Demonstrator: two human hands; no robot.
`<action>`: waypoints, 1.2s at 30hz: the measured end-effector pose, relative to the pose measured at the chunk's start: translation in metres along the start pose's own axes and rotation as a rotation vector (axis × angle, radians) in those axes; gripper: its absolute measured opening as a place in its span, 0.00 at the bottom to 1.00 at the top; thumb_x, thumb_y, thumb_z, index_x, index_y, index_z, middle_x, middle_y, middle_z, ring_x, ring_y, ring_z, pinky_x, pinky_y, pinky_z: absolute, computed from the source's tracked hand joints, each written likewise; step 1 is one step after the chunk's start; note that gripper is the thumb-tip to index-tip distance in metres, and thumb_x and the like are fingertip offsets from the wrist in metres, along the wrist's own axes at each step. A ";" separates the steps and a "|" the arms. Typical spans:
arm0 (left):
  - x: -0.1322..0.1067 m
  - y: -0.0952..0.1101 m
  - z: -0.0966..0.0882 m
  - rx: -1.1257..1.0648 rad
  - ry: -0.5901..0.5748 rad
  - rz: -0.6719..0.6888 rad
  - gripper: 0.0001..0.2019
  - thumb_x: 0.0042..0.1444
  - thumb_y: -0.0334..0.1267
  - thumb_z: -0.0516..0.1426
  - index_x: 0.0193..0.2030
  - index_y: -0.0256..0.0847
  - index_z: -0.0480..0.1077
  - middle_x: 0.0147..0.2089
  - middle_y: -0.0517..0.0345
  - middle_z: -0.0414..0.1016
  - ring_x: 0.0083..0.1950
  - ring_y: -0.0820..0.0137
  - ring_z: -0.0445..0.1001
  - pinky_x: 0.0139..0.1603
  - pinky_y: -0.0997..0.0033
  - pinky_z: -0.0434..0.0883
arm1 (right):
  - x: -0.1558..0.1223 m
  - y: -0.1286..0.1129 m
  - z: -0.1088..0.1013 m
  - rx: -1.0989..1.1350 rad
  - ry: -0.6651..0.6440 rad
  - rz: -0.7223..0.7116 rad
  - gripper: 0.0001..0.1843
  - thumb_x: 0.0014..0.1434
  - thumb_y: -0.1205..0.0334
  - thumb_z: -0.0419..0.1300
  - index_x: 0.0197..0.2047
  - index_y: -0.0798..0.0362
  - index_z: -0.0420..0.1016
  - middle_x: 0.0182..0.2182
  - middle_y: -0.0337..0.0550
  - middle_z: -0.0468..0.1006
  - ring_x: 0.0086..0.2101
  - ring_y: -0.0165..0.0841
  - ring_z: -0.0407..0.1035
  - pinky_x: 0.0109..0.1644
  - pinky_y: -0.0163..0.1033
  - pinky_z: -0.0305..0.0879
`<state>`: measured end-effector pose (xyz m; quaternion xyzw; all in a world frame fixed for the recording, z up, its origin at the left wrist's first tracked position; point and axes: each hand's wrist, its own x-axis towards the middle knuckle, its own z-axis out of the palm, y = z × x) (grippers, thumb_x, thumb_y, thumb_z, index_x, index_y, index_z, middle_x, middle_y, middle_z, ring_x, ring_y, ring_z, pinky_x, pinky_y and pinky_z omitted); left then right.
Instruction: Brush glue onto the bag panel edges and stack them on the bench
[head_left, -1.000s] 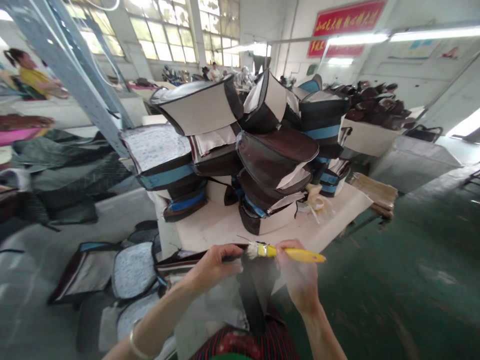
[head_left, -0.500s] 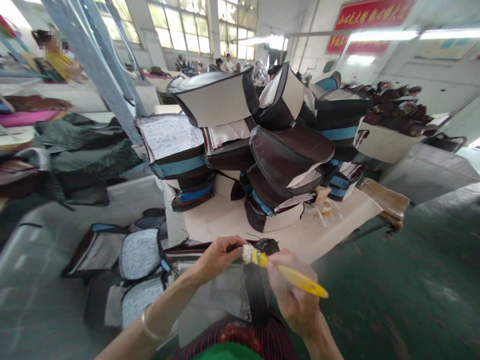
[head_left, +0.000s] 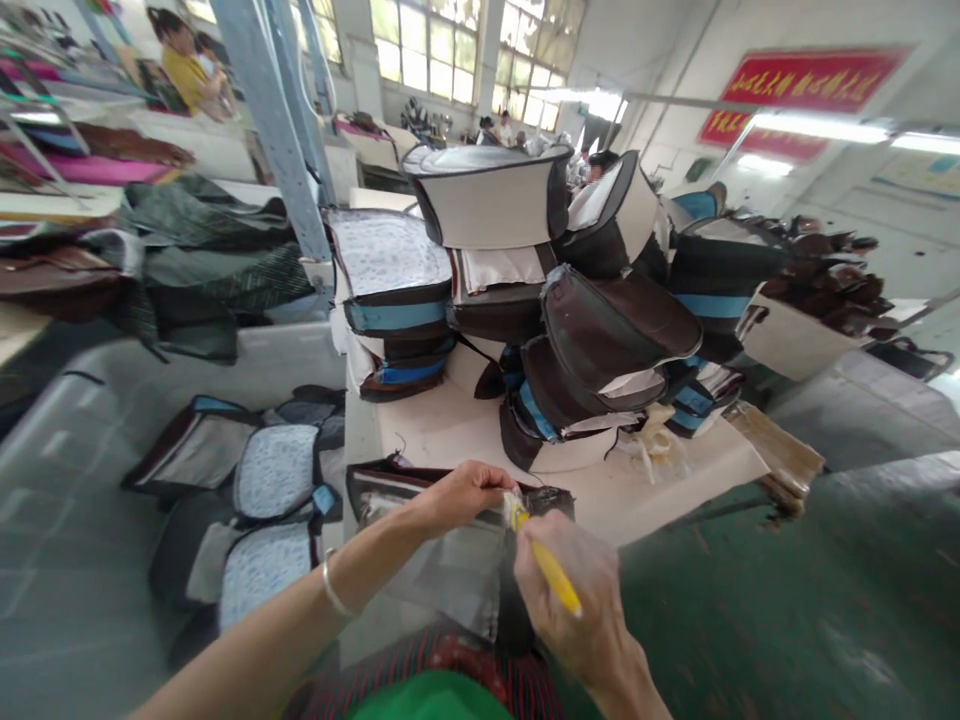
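My right hand (head_left: pixel 574 590) is closed around a yellow-handled brush (head_left: pixel 555 578), its pale bristles down at the edge of a dark fabric bag piece (head_left: pixel 517 590). That piece lies at the near edge of the table and has a grey, see-through-looking panel (head_left: pixel 450 570). My left hand (head_left: pixel 469 495) pinches the top edge of the same piece, right beside the bristles. Just beyond both hands stand stacked bag parts (head_left: pixel 619 325) in dark brown, cream and blue.
A large grey plastic bin (head_left: pixel 82 470) on the left holds several bag pieces (head_left: pixel 277 470). Clear tape or plastic (head_left: pixel 660 445) lies on the cream tabletop (head_left: pixel 420 430). A blue-grey metal post (head_left: pixel 277 130) rises at the back left. A person in yellow (head_left: pixel 187 75) stands farther off.
The brush has swung steeper, its handle now pointing more toward me, and my right hand has turned with it. My left hand keeps its pinch on the edge. The whole view has shifted.
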<state>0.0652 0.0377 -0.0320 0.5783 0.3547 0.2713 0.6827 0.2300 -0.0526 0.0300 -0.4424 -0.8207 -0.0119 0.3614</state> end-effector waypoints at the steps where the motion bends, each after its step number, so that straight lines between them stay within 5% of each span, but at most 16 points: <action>1: 0.000 -0.001 0.000 -0.018 0.010 -0.003 0.09 0.50 0.38 0.59 0.33 0.34 0.75 0.26 0.62 0.69 0.27 0.74 0.60 0.31 0.73 0.56 | 0.000 0.001 0.002 -0.017 -0.001 0.003 0.06 0.64 0.73 0.51 0.39 0.53 0.66 0.26 0.41 0.69 0.27 0.33 0.66 0.31 0.37 0.60; 13: -0.001 0.001 0.003 -0.057 0.029 -0.044 0.11 0.49 0.42 0.61 0.31 0.33 0.72 0.24 0.63 0.67 0.26 0.75 0.60 0.31 0.74 0.56 | -0.007 0.011 -0.008 0.064 0.090 0.130 0.07 0.65 0.71 0.51 0.38 0.53 0.67 0.27 0.40 0.70 0.27 0.31 0.67 0.33 0.36 0.62; 21: -0.009 0.007 0.008 0.097 0.010 0.019 0.17 0.53 0.51 0.58 0.35 0.36 0.70 0.26 0.65 0.62 0.27 0.75 0.58 0.29 0.75 0.54 | -0.017 0.033 -0.022 0.346 0.149 0.504 0.06 0.65 0.61 0.56 0.41 0.51 0.73 0.31 0.41 0.75 0.27 0.33 0.68 0.31 0.37 0.65; 27: -0.010 0.010 0.028 0.403 0.257 -0.056 0.14 0.44 0.46 0.64 0.31 0.36 0.74 0.24 0.65 0.66 0.29 0.72 0.62 0.29 0.74 0.56 | -0.023 0.032 -0.030 0.550 0.182 0.489 0.05 0.63 0.63 0.59 0.35 0.51 0.74 0.30 0.41 0.72 0.32 0.34 0.68 0.34 0.37 0.64; 36: -0.007 0.010 0.019 0.053 0.050 -0.055 0.11 0.44 0.38 0.62 0.34 0.33 0.74 0.29 0.59 0.71 0.31 0.72 0.64 0.33 0.73 0.61 | -0.021 0.029 -0.025 0.552 0.151 0.598 0.08 0.66 0.62 0.56 0.35 0.52 0.74 0.29 0.38 0.70 0.30 0.33 0.66 0.36 0.37 0.61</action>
